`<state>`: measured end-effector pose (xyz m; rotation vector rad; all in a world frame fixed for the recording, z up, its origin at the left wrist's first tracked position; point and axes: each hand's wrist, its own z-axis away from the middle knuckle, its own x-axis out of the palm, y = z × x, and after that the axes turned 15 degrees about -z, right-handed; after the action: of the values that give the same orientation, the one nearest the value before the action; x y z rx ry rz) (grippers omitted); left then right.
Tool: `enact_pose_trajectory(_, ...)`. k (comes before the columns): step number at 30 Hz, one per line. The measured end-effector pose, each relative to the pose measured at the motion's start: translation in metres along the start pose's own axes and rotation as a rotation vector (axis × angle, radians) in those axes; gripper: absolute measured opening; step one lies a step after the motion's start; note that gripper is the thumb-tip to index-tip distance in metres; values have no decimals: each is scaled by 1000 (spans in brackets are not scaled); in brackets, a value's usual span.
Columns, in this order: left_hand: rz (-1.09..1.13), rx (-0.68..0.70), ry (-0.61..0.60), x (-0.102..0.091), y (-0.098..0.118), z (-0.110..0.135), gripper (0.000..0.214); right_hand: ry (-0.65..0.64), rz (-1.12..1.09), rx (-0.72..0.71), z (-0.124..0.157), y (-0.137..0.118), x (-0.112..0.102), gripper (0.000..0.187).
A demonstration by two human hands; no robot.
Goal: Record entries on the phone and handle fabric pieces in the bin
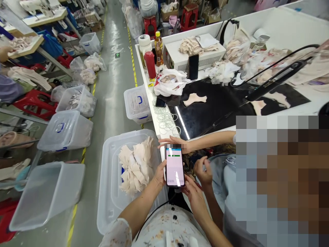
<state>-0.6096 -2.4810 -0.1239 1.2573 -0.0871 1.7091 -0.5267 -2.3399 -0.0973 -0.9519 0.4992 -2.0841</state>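
In the head view a smartphone point(175, 168) with a lit pale pink screen is upright in front of my body. My left hand point(159, 173) is closed around its left edge. My right hand point(194, 193) grips its lower right corner with the fingers. A co-worker's hand point(177, 143) reaches over the phone's top edge, and that person's other hand point(204, 170) is curled just right of the phone. Left of my left hand, a pile of beige fabric pieces point(136, 164) lies on the lid of a clear plastic bin point(109, 192).
A white worktable point(156, 120) carries a black mat point(205, 113), pale elastic loops point(166, 120), bottles, a second phone point(193, 67) and fabric heaps. A co-worker point(231, 192) sits close on my right. An aisle point(113, 89) with more plastic bins point(65, 130) runs on the left.
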Motion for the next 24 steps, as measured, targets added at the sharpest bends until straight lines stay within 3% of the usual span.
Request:
enact_pose_trajectory(3,-23,-46,44,3,1,-10,59,122,-121,15,-2,-6,7,53)
enact_pose_trajectory(6,-32,-123,70,6,6,-20,58,161,-235,-22,-4,-12,13,52)
enact_pose_trajectory(12,-12,-178,-119,21,20,-32,69,132,-363,-102,-8,-19,21,45)
enact_pose_trajectory(14,-25,-176,-128,22,23,-33,68,126,-373,-129,-8,-23,22,43)
enact_pose_trajectory(21,-223,-145,134,-10,37,-9,43,76,-371,-187,-6,-38,24,36)
enact_pose_trajectory(24,-280,-176,132,-20,46,4,35,96,-358,-187,-4,-43,27,33)
